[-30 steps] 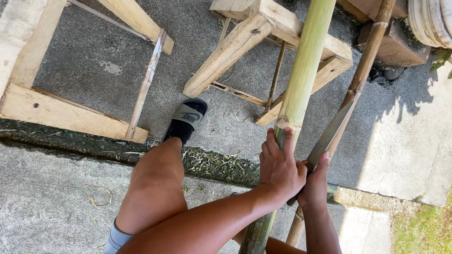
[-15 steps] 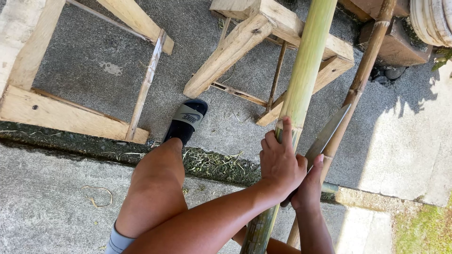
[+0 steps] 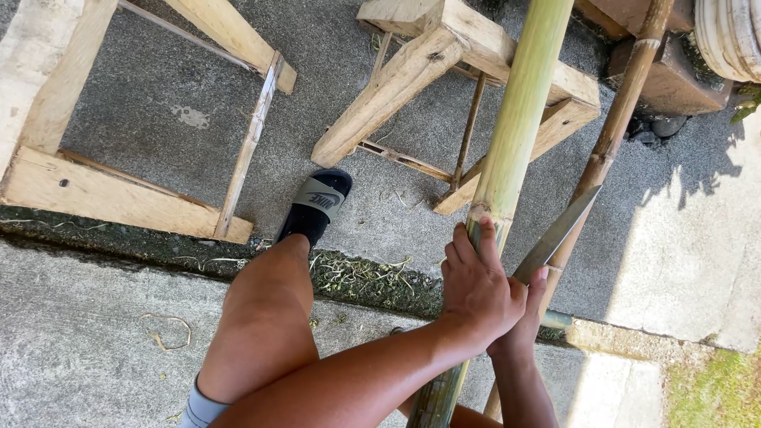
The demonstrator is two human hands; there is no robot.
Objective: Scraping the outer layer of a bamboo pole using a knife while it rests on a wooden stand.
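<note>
Bamboo pole (image 3: 519, 127), pale green, gripped by left hand (image 3: 476, 289); right hand (image 3: 523, 317) clasps blade (image 3: 559, 231)

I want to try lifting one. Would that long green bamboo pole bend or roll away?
The long green bamboo pole looks stiff: it runs straight across the wooden sawhorse. Being round and smooth, it could probably roll if the left hand let go. Its length likely makes it awkward.

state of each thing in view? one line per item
Green bamboo pole: resting on the sawhorse, gripped low.
Left hand: wrapped on the pole.
Right hand: gripping the blade.
Blade: angled up, beside the pole.
Brown pole: leaning, untouched.
Sawhorse: upright.
Slide sandal: on foot, flat on concrete.
</note>
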